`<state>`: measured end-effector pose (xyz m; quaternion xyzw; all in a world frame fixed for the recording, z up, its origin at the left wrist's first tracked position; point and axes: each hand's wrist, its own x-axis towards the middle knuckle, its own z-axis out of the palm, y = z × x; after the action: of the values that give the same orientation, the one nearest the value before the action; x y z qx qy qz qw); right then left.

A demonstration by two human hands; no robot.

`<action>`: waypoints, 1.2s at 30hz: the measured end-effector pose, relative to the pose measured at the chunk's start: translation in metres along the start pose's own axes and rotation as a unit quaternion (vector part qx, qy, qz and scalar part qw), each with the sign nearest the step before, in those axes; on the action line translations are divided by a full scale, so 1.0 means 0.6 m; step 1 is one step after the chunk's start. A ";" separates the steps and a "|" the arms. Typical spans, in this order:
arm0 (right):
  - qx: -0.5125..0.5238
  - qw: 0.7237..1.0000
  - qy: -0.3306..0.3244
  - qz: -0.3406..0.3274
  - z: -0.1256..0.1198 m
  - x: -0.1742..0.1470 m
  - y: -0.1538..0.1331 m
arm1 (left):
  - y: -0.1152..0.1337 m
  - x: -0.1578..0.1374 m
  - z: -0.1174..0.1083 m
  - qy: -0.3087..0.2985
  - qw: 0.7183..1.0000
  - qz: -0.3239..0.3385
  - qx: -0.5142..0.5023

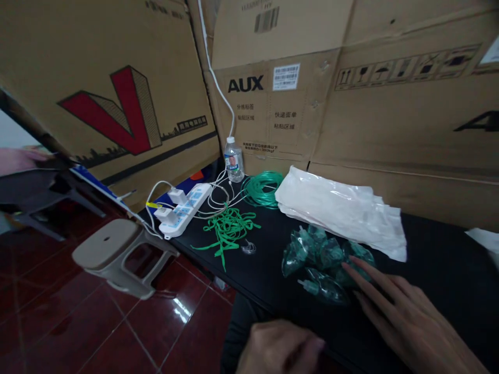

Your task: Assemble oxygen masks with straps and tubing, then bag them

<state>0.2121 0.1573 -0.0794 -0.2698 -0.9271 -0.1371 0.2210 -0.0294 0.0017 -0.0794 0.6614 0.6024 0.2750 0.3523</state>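
Clear green oxygen masks [314, 249] lie in a loose pile on the black tabletop [268, 275]. My right hand [405, 306] reaches in from the lower right with its fingers stretched out, the tips at the right side of the pile. Near the front edge, my left hand [278, 345] is curled and slightly blurred. Whatever its fingers may hold is hidden. Behind the masks is a stack of white plastic pouches [339, 200]. A coil of clear green tubing [263, 189] sits left of the pouches, and a tangle of green elastic straps [232, 226] lies in front of it.
A white power strip [187, 210] with plugs and cables lies at the table's left edge. A clear bottle [234, 161] stands behind it. Cardboard panels [288, 114] wall the back and left. A beige stool [113, 244] stands left; beyond it shows part of another person [19, 161].
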 end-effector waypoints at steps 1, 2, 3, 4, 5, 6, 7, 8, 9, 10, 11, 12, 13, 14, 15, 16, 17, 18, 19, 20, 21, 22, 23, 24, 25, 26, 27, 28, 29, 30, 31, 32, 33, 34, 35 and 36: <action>-0.017 1.000 -0.002 -0.008 0.002 0.003 0.001 | -0.013 -0.002 -0.030 0.106 0.994 0.010 0.026; -0.033 0.999 -0.005 -0.014 0.005 0.005 0.002 | -0.025 0.000 -0.061 0.185 0.981 0.036 0.054; -0.049 0.999 -0.009 -0.018 0.009 0.006 0.003 | -0.036 0.004 -0.093 0.224 0.969 0.044 0.092; -0.063 0.998 -0.016 -0.021 0.013 0.008 0.004 | -0.047 0.011 -0.124 0.257 0.954 0.059 0.141; -0.073 0.997 -0.025 -0.026 0.017 0.009 0.004 | -0.057 0.022 -0.152 0.258 0.943 0.076 0.195; -0.079 0.996 -0.031 -0.030 0.020 0.011 0.005 | -0.068 0.034 -0.177 0.229 0.938 0.089 0.243; -0.080 0.996 -0.034 -0.032 0.022 0.013 0.006 | -0.077 0.046 -0.196 0.202 0.932 0.103 0.283; -0.074 0.996 -0.031 -0.032 0.024 0.014 0.006 | -0.086 0.059 -0.211 0.169 0.926 0.115 0.318; -0.064 0.997 -0.023 -0.031 0.024 0.016 0.007 | -0.094 0.071 -0.221 0.140 0.920 0.121 0.346; -0.050 0.998 -0.011 -0.025 0.023 0.016 0.006 | -0.101 0.081 -0.227 0.118 0.914 0.123 0.368; -0.035 0.999 0.001 -0.014 0.021 0.016 0.006 | -0.105 0.089 -0.231 0.101 0.910 0.122 0.384; -0.019 1.000 0.011 -0.003 0.019 0.016 0.004 | -0.108 0.096 -0.234 0.089 0.907 0.120 0.395; -0.004 1.000 0.022 0.009 0.016 0.015 0.003 | -0.108 0.101 -0.235 0.077 0.905 0.117 0.402; 0.012 0.999 0.029 0.023 0.013 0.014 0.000 | -0.107 0.105 -0.237 0.066 0.904 0.116 0.406; 0.027 0.998 0.034 0.040 0.009 0.012 -0.002 | -0.105 0.108 -0.239 0.055 0.904 0.117 0.408; 0.042 0.997 0.038 0.057 0.006 0.012 -0.005 | -0.103 0.111 -0.241 0.043 0.904 0.119 0.408; 0.059 0.995 0.043 0.074 0.003 0.011 -0.007 | -0.100 0.114 -0.243 0.034 0.904 0.122 0.407; 0.076 0.992 0.051 0.089 0.000 0.012 -0.010 | -0.098 0.118 -0.246 0.030 0.905 0.126 0.406; 0.095 0.988 0.061 0.101 -0.003 0.014 -0.012 | -0.096 0.121 -0.249 0.028 0.904 0.132 0.406; 0.115 0.984 0.074 0.111 -0.007 0.016 -0.014 | -0.095 0.125 -0.251 0.022 0.903 0.138 0.407; 0.138 0.979 0.088 0.120 -0.010 0.018 -0.015 | -0.094 0.128 -0.253 0.016 0.901 0.143 0.409; 0.161 0.973 0.101 0.131 -0.014 0.020 -0.015 | -0.092 0.130 -0.255 0.010 0.900 0.148 0.411; 0.185 0.965 0.112 0.146 -0.018 0.022 -0.015 | -0.091 0.133 -0.255 0.003 0.898 0.152 0.412; 0.212 0.956 0.121 0.165 -0.022 0.023 -0.015 | -0.090 0.134 -0.255 -0.001 0.899 0.153 0.411; 0.245 0.942 0.127 0.192 -0.025 0.023 -0.013 | -0.088 0.136 -0.254 0.002 0.901 0.153 0.406; 0.284 0.923 0.133 0.223 -0.029 0.023 -0.012 | -0.087 0.138 -0.252 0.011 0.905 0.154 0.397; 0.330 0.898 0.139 0.258 -0.033 0.022 -0.010 | -0.087 0.139 -0.249 0.023 0.910 0.154 0.384; 0.380 0.865 0.144 0.293 -0.036 0.022 -0.008 | -0.086 0.142 -0.246 0.038 0.917 0.151 0.368; 0.434 0.826 0.149 0.326 -0.039 0.022 -0.006 | -0.086 0.144 -0.243 0.057 0.923 0.148 0.350; 0.486 0.784 0.152 0.354 -0.041 0.022 -0.004 | -0.085 0.148 -0.239 0.081 0.929 0.145 0.330; 0.534 0.741 0.153 0.376 -0.043 0.023 -0.001 | -0.083 0.152 -0.236 0.105 0.934 0.141 0.311; 0.578 0.699 0.151 0.392 -0.044 0.025 0.001 | -0.081 0.157 -0.232 0.130 0.937 0.137 0.294; 0.620 0.657 0.147 0.404 -0.045 0.027 0.003 | -0.078 0.161 -0.229 0.153 0.938 0.133 0.279; 0.658 0.616 0.142 0.409 -0.045 0.029 0.005 | -0.074 0.165 -0.226 0.171 0.939 0.131 0.268; 0.692 0.577 0.138 0.411 -0.044 0.031 0.008 | -0.070 0.169 -0.224 0.184 0.940 0.128 0.258; 0.722 0.542 0.132 0.409 -0.044 0.032 0.010 | -0.066 0.172 -0.221 0.191 0.941 0.123 0.251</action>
<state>0.2098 0.1608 -0.0467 -0.3482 -0.4618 0.6503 0.4926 -0.1454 0.1228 -0.0376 0.7326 0.6214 0.2774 0.0170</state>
